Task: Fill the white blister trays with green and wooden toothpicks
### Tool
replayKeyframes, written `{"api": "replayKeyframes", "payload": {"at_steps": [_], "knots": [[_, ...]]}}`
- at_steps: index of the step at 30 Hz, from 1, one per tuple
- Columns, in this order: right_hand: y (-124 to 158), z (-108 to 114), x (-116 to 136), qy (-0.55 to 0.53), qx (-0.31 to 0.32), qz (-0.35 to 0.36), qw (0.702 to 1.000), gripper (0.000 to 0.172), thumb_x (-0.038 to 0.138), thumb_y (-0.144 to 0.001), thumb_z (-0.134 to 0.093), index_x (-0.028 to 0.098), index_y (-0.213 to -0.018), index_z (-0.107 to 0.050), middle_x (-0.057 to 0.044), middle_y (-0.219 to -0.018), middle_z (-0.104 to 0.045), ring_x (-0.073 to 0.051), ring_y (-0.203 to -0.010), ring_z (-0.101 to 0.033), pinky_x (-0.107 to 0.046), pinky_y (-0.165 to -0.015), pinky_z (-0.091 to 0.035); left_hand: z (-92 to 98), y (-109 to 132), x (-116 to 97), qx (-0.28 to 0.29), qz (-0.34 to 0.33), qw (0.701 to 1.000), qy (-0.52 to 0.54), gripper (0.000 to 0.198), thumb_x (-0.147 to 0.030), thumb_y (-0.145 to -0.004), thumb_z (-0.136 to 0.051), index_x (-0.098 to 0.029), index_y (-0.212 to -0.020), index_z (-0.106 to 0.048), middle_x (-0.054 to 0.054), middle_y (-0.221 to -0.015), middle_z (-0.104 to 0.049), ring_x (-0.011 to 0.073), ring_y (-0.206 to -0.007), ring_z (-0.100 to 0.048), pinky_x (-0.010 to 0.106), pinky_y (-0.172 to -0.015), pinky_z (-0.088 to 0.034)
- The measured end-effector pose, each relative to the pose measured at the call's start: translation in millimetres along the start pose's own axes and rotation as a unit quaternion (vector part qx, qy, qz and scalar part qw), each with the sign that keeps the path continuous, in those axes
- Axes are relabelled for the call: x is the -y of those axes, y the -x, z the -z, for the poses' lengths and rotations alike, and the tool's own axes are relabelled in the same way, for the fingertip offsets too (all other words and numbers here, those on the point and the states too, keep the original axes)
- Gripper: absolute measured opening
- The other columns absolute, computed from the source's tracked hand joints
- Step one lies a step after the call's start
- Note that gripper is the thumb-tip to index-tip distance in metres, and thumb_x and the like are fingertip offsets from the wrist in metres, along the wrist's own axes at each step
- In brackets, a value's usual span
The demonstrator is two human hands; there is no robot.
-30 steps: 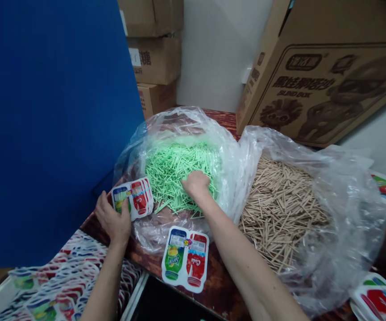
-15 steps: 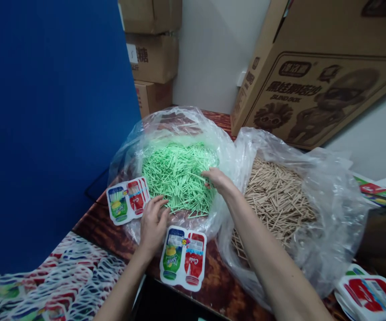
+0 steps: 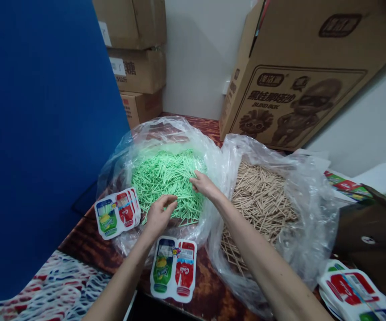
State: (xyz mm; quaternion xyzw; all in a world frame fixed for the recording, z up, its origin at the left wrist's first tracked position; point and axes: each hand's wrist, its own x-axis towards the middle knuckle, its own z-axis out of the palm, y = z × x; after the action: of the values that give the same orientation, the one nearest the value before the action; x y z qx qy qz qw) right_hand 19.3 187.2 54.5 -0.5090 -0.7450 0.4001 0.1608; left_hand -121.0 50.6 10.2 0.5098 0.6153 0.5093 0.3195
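A heap of thin green sticks (image 3: 166, 178) lies in an open clear plastic bag (image 3: 209, 154). My right hand (image 3: 204, 183) is at the heap's right side, fingers bent together at the sticks; anything in its fingertips is too small to make out. Over the heap's near left edge is my left hand (image 3: 159, 215), its thumb and fingers apart with nothing visible between them. Close in front of it, a blister pack (image 3: 173, 269) with a green Sprite bottle shape and a red Cola one lies on the table. More such packs (image 3: 117, 213) overlap in a stack on the left.
A second clear bag (image 3: 316, 214) holds brown sticks (image 3: 263, 200). Another stack of packs (image 3: 353, 290) sits lower right. Cardboard boxes (image 3: 139, 69) and a big printed carton (image 3: 300, 93) stand behind. A blue panel (image 3: 42, 133) borders the left; netted packs (image 3: 59, 285) lie below.
My left hand has moved from beside the left stack of packs to over the near edge of the green sticks. My right hand stays at the heap's right side. The view has shifted slightly.
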Motion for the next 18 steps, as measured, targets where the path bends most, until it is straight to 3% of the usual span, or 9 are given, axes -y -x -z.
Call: {"api": "replayKeyframes", "payload": {"at_steps": [5, 8, 11, 13, 18], "knots": [[-1.8, 5.3, 2.3, 0.044, 0.035, 0.009, 0.998, 0.014, 0.009, -0.084, -0.046, 0.018, -0.075, -0.050, 0.004, -0.059, -0.058, -0.010, -0.054, -0.056, -0.017, -0.053, -0.040, -5.2, -14.4, -4.2, -0.003, 0.068, 0.992, 0.106, 0.024, -0.033, -0.070, -0.067, -0.016, -0.087, -0.070, 0.004, -0.084, -0.071, 0.0194, -0.081, -0.064, 0.032, -0.078, -0.047], [1.2, 10.5, 4.5, 0.087, 0.019, 0.018, 0.996, 0.011, 0.011, -0.084, -0.049, 0.018, -0.075, -0.052, -0.001, -0.071, -0.065, -0.014, -0.070, -0.062, -0.020, -0.063, -0.041, -7.4, -20.5, -5.2, 0.001, 0.075, 0.989, 0.125, 0.028, -0.037, -0.068, -0.068, -0.016, -0.087, -0.070, 0.005, -0.087, -0.072, 0.0194, -0.082, -0.064, 0.032, -0.078, -0.047], [8.8, 13.7, 7.6, 0.123, -0.009, 0.030, 0.992, 0.003, 0.017, -0.084, -0.052, 0.018, -0.085, -0.054, -0.007, -0.092, -0.068, -0.020, -0.092, -0.061, -0.024, -0.074, -0.040, -8.1, -25.6, -5.7, 0.008, 0.083, 0.987, 0.138, 0.033, -0.040, -0.066, -0.070, -0.016, -0.089, -0.070, 0.006, -0.089, -0.072, 0.0193, -0.079, -0.064, 0.032, -0.076, -0.047], [13.2, 12.9, 8.3, 0.134, -0.018, 0.033, 0.990, 0.010, 0.020, -0.086, -0.052, 0.019, -0.095, -0.053, -0.009, -0.102, -0.067, -0.023, -0.099, -0.059, -0.027, -0.078, -0.038, -8.8, -29.0, -6.5, 0.008, 0.095, 0.984, 0.148, 0.036, -0.042, -0.065, -0.072, -0.015, -0.090, -0.070, 0.007, -0.088, -0.072, 0.0188, -0.077, -0.064, 0.031, -0.074, -0.047], [10.9, 10.1, 1.7, 0.099, -0.004, 0.026, 0.995, 0.012, 0.016, -0.082, -0.057, 0.018, -0.093, -0.053, -0.009, -0.094, -0.068, -0.023, -0.094, -0.060, -0.028, -0.075, -0.039, -11.9, -35.0, -10.0, 0.010, 0.130, 0.975, 0.180, 0.042, -0.045, -0.063, -0.074, -0.014, -0.090, -0.070, 0.007, -0.088, -0.071, 0.0168, -0.074, -0.064, 0.028, -0.068, -0.047]]}}
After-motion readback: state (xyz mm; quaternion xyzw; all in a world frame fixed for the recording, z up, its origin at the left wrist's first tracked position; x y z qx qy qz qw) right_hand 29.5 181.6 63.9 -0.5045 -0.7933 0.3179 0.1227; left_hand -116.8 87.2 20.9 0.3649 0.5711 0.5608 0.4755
